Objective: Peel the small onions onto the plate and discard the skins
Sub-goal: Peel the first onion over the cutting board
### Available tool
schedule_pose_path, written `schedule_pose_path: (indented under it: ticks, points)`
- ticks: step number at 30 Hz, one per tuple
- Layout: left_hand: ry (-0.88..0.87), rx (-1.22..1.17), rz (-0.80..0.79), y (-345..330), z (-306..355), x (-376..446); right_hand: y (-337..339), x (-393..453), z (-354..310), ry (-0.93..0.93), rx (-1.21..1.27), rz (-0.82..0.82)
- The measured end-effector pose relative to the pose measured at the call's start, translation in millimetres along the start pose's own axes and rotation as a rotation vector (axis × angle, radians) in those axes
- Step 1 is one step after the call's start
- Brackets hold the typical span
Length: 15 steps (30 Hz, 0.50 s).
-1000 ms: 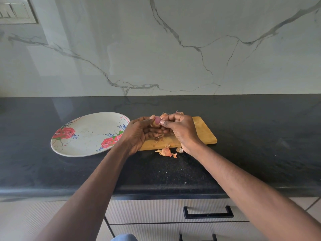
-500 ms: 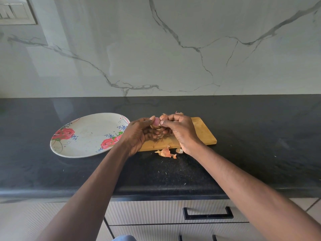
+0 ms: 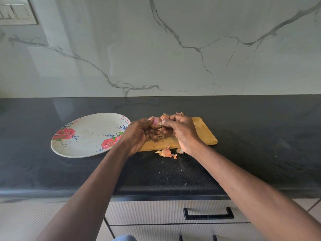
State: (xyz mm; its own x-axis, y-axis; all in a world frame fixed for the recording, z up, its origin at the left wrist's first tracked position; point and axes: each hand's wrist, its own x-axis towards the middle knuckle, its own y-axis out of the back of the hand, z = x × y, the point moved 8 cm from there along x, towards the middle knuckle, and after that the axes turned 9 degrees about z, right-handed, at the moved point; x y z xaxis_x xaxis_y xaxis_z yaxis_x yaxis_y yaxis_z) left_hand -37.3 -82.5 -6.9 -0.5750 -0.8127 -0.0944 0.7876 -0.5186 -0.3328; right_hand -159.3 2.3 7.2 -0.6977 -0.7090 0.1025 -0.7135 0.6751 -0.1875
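The reference landmark is the wooden cutting board (image 3: 203,134), which lies on the dark countertop (image 3: 260,136).

Hands: Both hands work together above the left end of the board. The left hand (image 3: 139,134) cups a small onion (image 3: 156,122) with curled fingers, the thumb resting on top of it. The onion shows a pale purple, already bared patch on its upper side and brown skin lower down. The right hand (image 3: 180,131) pinches a flap of that skin between thumb and forefinger, right against the onion.

Task items: Two more small onions (image 3: 164,116) show just past the far edge of the board, behind the right hand; they appear unpeeled, and whether others lie hidden by the hands cannot be told. The floral plate (image 3: 83,136) sits just left of the board, its rim close to the left wrist. No peeled onion is visible on it; only faint specks show on its surface.

Waste: Loose skins (image 3: 165,152) lie on the countertop just in front of the board's near edge, with smaller flakes on the board itself under the hands.

Progress assessment: The task appears to be at an early stage. The onion in hand is partly stripped. Remaining work, as judged here: finish this onion, set it on the plate, peel the others, then collect and discard all skins.
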Motion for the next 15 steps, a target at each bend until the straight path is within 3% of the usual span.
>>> schedule_pose_path:
  ticks: [9, 15]
  points:
    - [0.006, -0.066, 0.037, 2.0, 0.8, -0.5, 9.2, 3.2, -0.2, -0.006, -0.080, 0.065]
    - [-0.006, -0.074, 0.028, 4.5, 0.6, -0.6, 7.3, 3.4, -10.1, 0.247, -0.337, 0.087]
